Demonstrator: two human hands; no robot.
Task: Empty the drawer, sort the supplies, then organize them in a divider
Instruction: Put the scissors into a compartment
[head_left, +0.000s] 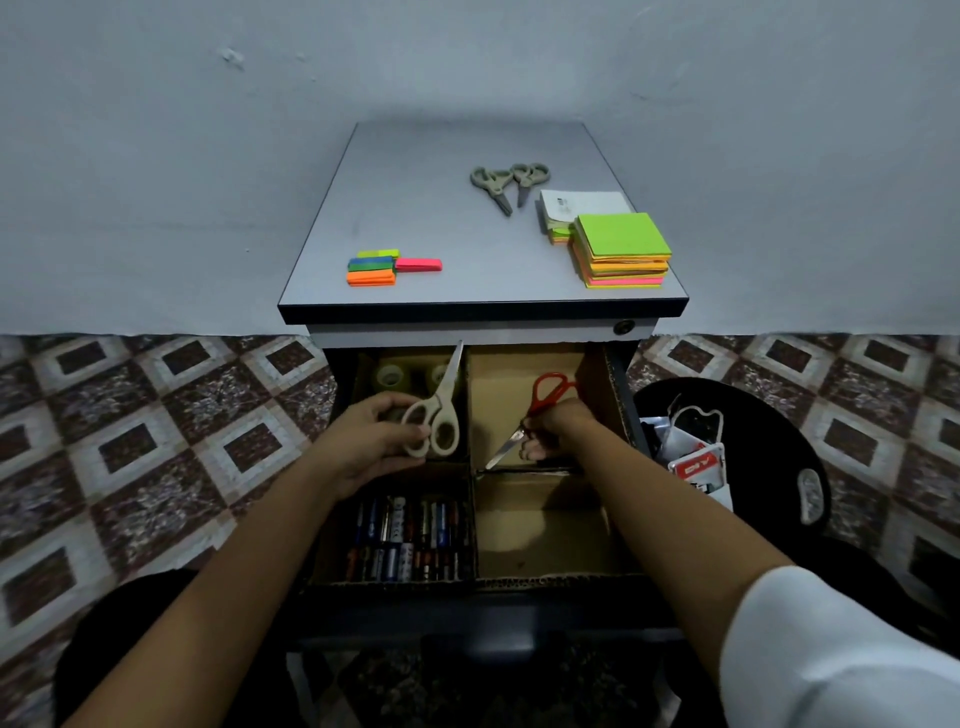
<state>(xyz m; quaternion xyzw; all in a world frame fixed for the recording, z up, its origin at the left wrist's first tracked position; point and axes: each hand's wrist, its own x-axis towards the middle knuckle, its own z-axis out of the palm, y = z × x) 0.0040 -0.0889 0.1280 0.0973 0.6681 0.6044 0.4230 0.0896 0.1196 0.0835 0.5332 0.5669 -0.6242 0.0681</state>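
Each grip (363, 444) curled round scissors (440, 400)

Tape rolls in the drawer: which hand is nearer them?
Left. The left hand, gripping white scissors, sits just in front of the tape rolls; the right hand, holding red scissors, is over the next compartment rightward.

Red scissors (535, 408), cream scissors (441, 402), neon grn/orange/pink sticky notes (621, 236), brown & white diamond-patt. floor (156, 415).

White scissors (440, 410) and red scissors (537, 404) held over divider (540, 519).
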